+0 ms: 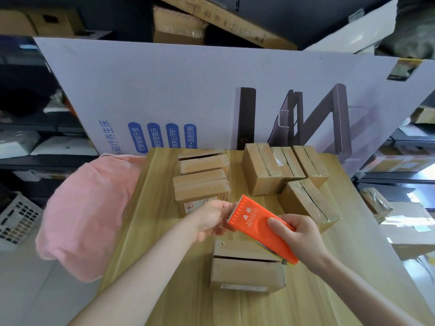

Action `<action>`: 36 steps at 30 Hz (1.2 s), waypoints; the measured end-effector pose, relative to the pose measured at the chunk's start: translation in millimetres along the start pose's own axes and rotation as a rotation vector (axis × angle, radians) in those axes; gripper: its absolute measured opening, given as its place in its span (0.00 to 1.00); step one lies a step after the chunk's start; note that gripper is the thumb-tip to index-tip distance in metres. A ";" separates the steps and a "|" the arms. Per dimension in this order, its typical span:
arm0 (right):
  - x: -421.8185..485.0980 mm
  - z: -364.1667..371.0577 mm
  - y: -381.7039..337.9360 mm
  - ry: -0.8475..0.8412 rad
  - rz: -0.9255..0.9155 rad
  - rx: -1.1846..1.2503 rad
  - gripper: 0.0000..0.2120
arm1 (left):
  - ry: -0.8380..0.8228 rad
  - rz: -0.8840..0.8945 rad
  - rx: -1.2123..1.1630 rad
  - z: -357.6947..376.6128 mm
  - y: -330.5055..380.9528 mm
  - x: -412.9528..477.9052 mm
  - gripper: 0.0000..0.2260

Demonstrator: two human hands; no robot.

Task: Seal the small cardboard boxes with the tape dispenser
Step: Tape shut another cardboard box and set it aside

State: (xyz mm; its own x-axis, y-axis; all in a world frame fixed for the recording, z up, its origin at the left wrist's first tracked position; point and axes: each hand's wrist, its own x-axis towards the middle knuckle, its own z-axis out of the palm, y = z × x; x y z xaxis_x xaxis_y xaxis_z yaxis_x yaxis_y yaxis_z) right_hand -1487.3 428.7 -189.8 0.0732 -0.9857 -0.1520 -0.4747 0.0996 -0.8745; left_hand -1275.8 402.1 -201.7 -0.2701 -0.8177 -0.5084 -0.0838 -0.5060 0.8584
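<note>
Dispenser [261,222]: orange, flat, toothed edge at far-left end. Held in the air just above near box [244,269], tilted, toothed end highest.

Right hand [303,236]: clenched round dispenser's near end, thumb on top face, fingers underneath.

Left hand [211,220]: fingers curled, fingertips pinching at the toothed edge. Tape itself not discernible there.

Writing on dispenser: two white Chinese characters, then Latin letters, roughly "YA LONG". Smaller line below too small to read.

Boxes, count 7, all brown cardboard, all on desk [160,231]:
- Near box: 1, below both hands, flaps down, seam showing as a dark gap.
- Left boxes [200,189]: 2, one behind the other. Small label on front face of the nearer one, not legible. Dark gap at flap of the farther one.
- Right boxes [261,170]: 4, three side by side in a row at the back, one in front at an angle. Glossy tape along top seams.

Desk: light wood grain.

Pink cloth [89,208]: bundled against desk's left edge.

White carton [164,90]: upright behind desk, printed furniture picture, blue text incl. "养生床" and "语音控制".

Grey basket [16,222]: far left, low.
</note>
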 end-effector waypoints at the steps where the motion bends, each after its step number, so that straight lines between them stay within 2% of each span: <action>1: 0.4 -2.6 0.3 -0.003 -0.014 -0.001 0.13 | -0.008 -0.008 0.018 0.4 1.1 -0.7 0.12; 5: 0.5 -14.2 3.3 -0.008 -0.031 0.018 0.13 | 0.013 -0.023 -0.051 6.3 4.6 -2.3 0.12; 8: 0.1 -21.6 6.0 -0.019 -0.023 0.051 0.11 | 0.029 -0.003 -0.015 15.5 5.5 -0.7 0.08; 11: 0.3 -27.1 9.4 -0.013 -0.023 0.039 0.12 | 0.146 0.029 0.041 26.3 7.7 1.7 0.06; 14: 0.7 -30.2 11.1 -0.026 0.009 0.037 0.16 | 0.292 0.083 0.133 35.6 9.4 6.0 0.07; 17: 3.6 -34.1 11.0 -0.011 0.015 -0.040 0.19 | 0.365 0.121 0.137 39.1 10.0 9.7 0.08; 20: 6.1 -40.3 7.1 -0.029 0.018 -0.083 0.17 | 0.408 0.150 0.133 42.7 7.3 12.8 0.10; 24: 6.2 -51.5 11.0 -0.070 0.040 -0.117 0.15 | 0.530 0.194 0.254 32.2 1.6 20.2 0.10; 28: 4.1 -65.9 28.2 -0.067 0.030 -0.261 0.14 | 0.673 0.152 0.302 -6.7 -9.5 19.7 0.08; 31: 2.0 -72.5 42.3 -0.131 0.061 -0.312 0.15 | 0.744 0.099 0.279 -25.4 -30.7 17.1 0.09; 36: 9.5 -70.3 60.3 -0.198 0.089 -0.641 0.18 | 0.720 0.033 0.240 -15.6 -79.9 6.1 0.09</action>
State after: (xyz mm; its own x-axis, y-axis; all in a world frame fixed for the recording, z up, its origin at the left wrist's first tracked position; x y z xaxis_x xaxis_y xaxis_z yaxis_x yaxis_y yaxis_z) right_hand -1576.9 415.7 -211.7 0.1402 -0.9277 -0.3459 -0.9082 0.0187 -0.4181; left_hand -1255.8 433.2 -274.5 0.4096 -0.8504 -0.3302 -0.3154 -0.4717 0.8234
